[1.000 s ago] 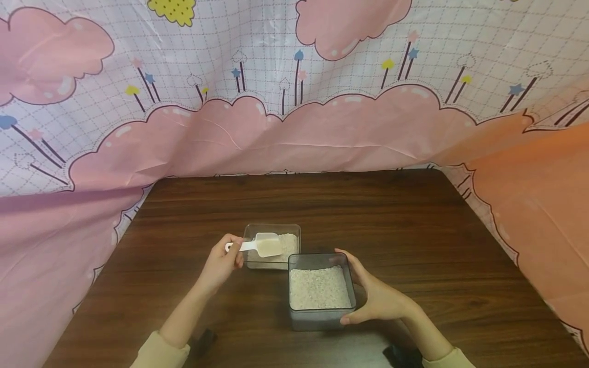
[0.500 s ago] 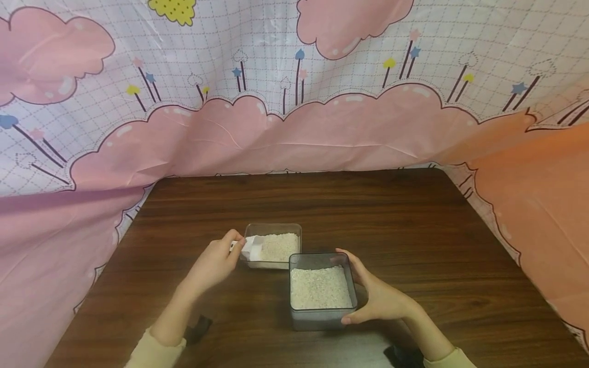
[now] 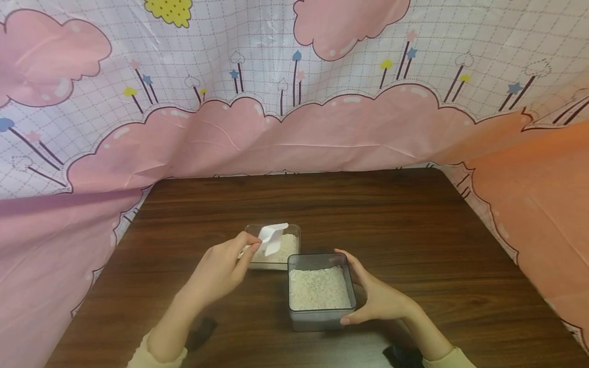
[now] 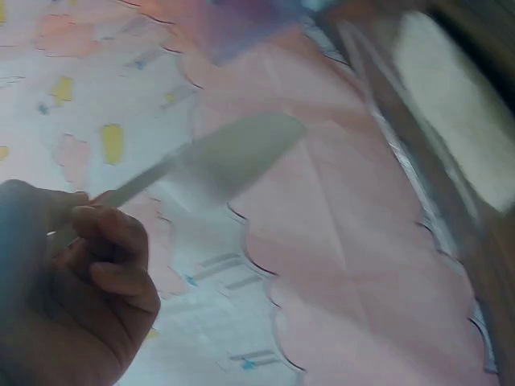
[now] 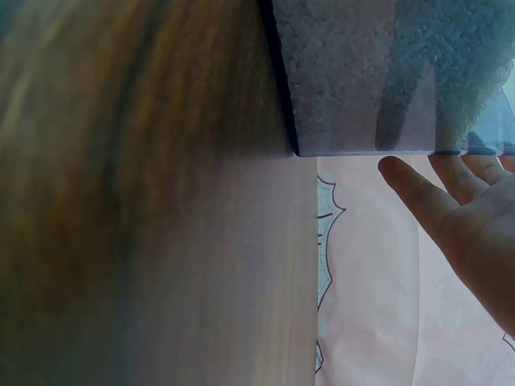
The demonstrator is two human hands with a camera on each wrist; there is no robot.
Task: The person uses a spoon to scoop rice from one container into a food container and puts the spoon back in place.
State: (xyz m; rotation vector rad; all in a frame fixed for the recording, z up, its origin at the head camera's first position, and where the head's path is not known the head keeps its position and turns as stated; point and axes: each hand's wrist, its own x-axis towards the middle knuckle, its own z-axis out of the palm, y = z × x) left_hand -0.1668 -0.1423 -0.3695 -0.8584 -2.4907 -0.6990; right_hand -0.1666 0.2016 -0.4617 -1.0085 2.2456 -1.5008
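My left hand pinches the handle of a white scoop between thumb and fingers. The scoop is tilted over a clear rectangular container of rice; whether it carries any grains cannot be seen. In the left wrist view the scoop looks blurred, its handle leaving the curled fingers. My right hand grips the right side of a square smoky-grey container, thumb at the near corner, fingers at the far one. Rice fills much of it. From the right wrist, fingertips touch its wall.
Both containers stand close together on a dark wooden table. A patterned pink and white cloth hangs behind the table and along its sides. A dark object shows below the right wrist.
The scoop was level over the clear container, then dipped at its left end, and is now raised and tilted further right. The right hand and grey container have stayed put.
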